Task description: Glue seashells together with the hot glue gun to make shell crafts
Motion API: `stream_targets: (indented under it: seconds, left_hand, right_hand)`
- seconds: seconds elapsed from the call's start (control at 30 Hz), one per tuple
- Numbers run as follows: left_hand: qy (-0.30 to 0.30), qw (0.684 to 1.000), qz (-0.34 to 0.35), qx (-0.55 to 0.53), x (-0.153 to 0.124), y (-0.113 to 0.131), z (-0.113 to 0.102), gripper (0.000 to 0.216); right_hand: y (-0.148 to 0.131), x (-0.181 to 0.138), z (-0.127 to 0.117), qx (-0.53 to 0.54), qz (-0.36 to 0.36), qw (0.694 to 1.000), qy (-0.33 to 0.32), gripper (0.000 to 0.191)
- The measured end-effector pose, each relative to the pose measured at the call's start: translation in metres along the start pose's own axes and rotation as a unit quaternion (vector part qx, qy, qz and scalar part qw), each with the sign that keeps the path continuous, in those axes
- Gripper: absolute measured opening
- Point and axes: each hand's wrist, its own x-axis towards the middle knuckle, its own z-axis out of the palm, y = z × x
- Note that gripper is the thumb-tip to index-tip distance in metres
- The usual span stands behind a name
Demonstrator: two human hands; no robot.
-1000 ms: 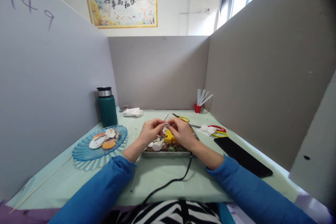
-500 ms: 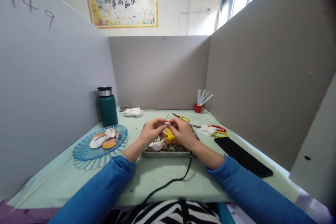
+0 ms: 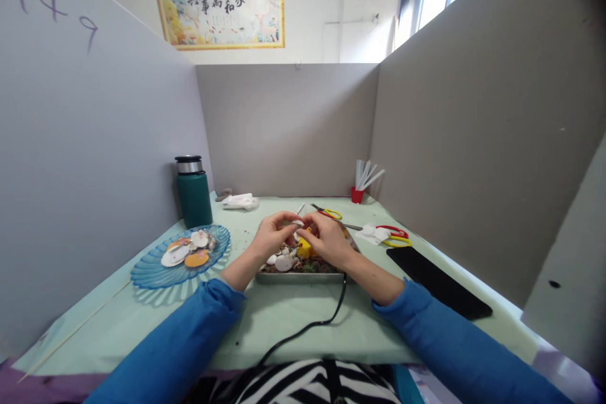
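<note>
My left hand point(image 3: 273, 235) pinches a small white shell point(image 3: 298, 223) above the metal tray point(image 3: 303, 278). The fingertips of my right hand point(image 3: 327, 238) are closed on the same shell from the other side. Part of it is hidden by the fingers. Beneath my hands, the tray holds several white shells point(image 3: 284, 263), dark bits and a yellow glue gun point(image 3: 304, 249), partly covered by my right hand. A black cord point(image 3: 316, 324) runs from the tray towards my lap.
On the left, a blue plate point(image 3: 156, 276) carries several shells, with a green bottle point(image 3: 194, 199) behind it. Scissors point(image 3: 394, 237) and a black slab point(image 3: 438, 284) lie right. A red cup point(image 3: 357, 195) of white sticks stands at the back, near yellow-handled scissors point(image 3: 332, 214).
The small white shell has shifted slightly left and tilted between my fingertips. My right fingers have turned a little; both hands stay over the tray.
</note>
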Motion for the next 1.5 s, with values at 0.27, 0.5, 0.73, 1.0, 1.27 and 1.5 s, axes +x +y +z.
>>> stream_targets:
  seconds: [0.27, 0.5, 0.73, 1.0, 1.27, 1.5]
  left_hand:
    - [-0.009, 1.000, 0.008, -0.010, -0.0008, 0.0009, 0.0012, 0.039]
    - [-0.012, 1.000, 0.011, 0.007, -0.0010, -0.0016, -0.0003, 0.034]
    - [-0.006, 1.000, 0.014, -0.014, -0.0026, 0.0030, 0.0000, 0.033]
    - [-0.016, 1.000, 0.001, -0.009, -0.0017, -0.0019, -0.0016, 0.033]
    - [-0.010, 0.999, -0.036, -0.015, 0.0006, -0.0032, -0.0017, 0.032]
    - [0.007, 0.997, -0.056, -0.060, -0.0021, 0.0020, -0.0001, 0.033]
  right_hand:
    - [-0.0010, 0.0007, -0.0006, -0.016, 0.001, 1.000, 0.016, 0.013]
    - [-0.0015, 0.0006, -0.0007, -0.017, 0.000, 1.000, 0.013, 0.013]
    - [-0.0018, 0.0012, -0.0013, -0.011, -0.002, 1.000, 0.006, 0.013]
    - [-0.0011, 0.0012, -0.0009, -0.022, -0.004, 1.000, 0.010, 0.015]
    - [-0.0007, 0.0009, -0.0005, -0.023, -0.004, 1.000, 0.013, 0.013]
    - [-0.0015, 0.0005, -0.0013, 0.003, -0.007, 1.000, 0.008, 0.017]
